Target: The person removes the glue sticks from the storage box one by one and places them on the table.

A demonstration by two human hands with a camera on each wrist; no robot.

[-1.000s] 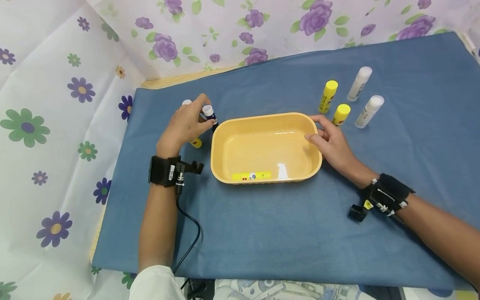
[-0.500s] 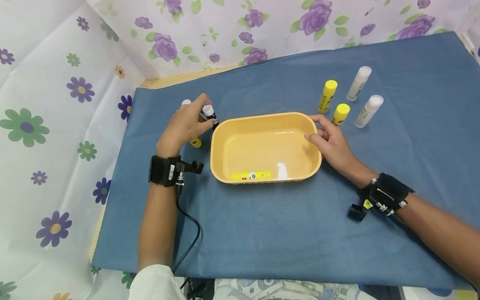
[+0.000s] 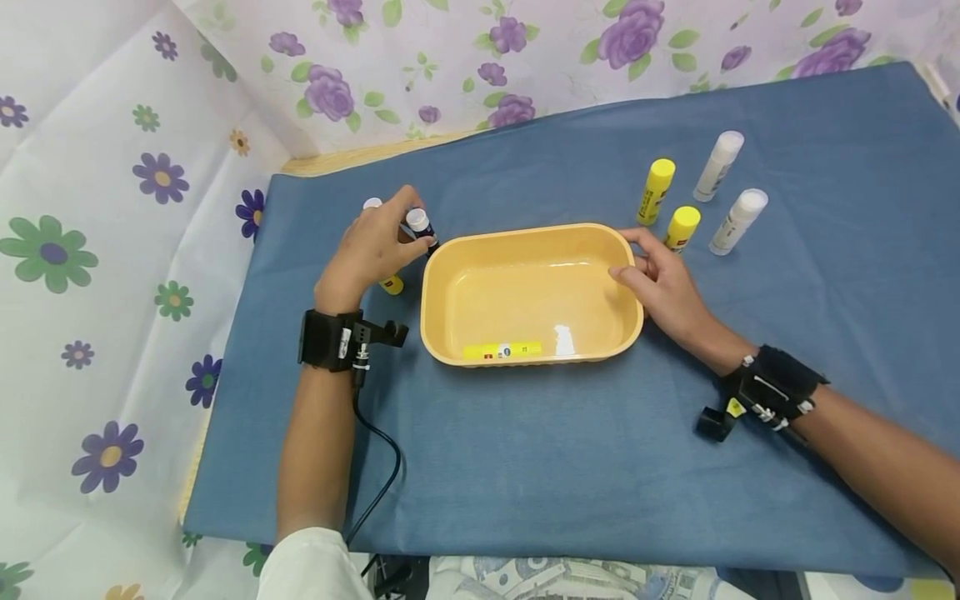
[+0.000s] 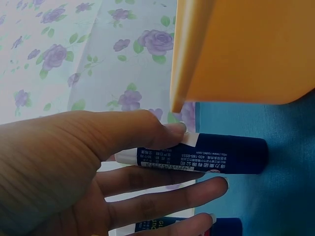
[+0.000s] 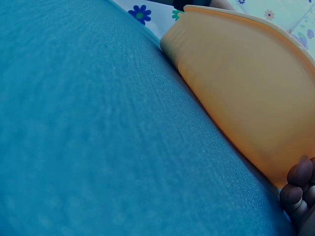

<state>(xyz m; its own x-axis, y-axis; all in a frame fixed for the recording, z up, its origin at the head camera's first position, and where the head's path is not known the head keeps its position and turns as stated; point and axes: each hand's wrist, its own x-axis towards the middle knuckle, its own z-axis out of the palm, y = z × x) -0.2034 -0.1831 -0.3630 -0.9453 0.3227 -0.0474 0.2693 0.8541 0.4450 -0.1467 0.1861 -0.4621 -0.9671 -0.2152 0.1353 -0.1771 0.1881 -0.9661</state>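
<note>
Between thumb and index finger, my left hand (image 3: 371, 246) pinches a dark blue glue stick (image 4: 229, 153) with a white cap, just left of the yellow plastic basin (image 3: 536, 233). The stick is upright; whether its base touches the cloth I cannot tell. Behind the other fingers is a second dark blue glue stick (image 4: 227, 226), partly hidden. A yellow glue stick (image 3: 392, 286) shows below the same hand. My right hand (image 3: 663, 287) grips the basin's right end, thumb over the rim, fingers outside. Inside the basin, a yellow glue stick (image 3: 502, 352) lies along the near wall.
Beyond my right hand stand two yellow glue sticks (image 3: 656, 193) and two white glue sticks (image 3: 738, 222). A blue cloth (image 3: 525, 467) covers the table. Floral sheets (image 3: 480, 67) hang at the back and left. A cable (image 3: 390, 446) trails from the left wrist camera.
</note>
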